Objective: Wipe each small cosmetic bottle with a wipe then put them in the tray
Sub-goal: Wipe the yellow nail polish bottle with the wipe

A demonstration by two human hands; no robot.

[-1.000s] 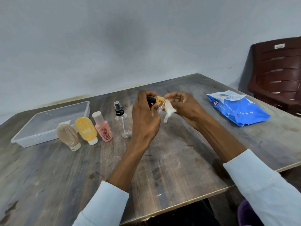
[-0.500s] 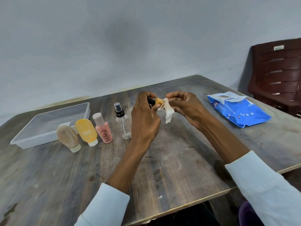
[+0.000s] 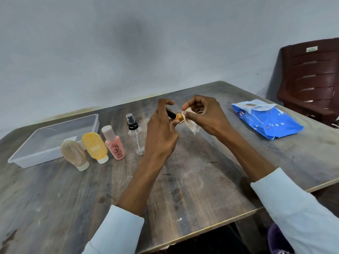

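My left hand (image 3: 161, 133) grips a small amber bottle with a black cap (image 3: 177, 116), held above the middle of the table. My right hand (image 3: 205, 116) pinches a white wipe (image 3: 192, 124) against the bottle's end. To the left stand a clear spray bottle (image 3: 136, 137), a pink bottle (image 3: 113, 143), a yellow tube (image 3: 95, 147) and a beige tube (image 3: 75, 154). Behind them lies an empty clear plastic tray (image 3: 27, 156).
A blue pack of wipes (image 3: 266, 120) lies at the right of the wooden table (image 3: 183, 189). A dark brown plastic chair (image 3: 311, 79) stands beyond the table's right corner. The grey wall is close behind the table.
My right hand has slid the wipe closer over the bottle's end and bunched it in the fingers. The left hand keeps its hold on the bottle. The standing bottles have not moved.
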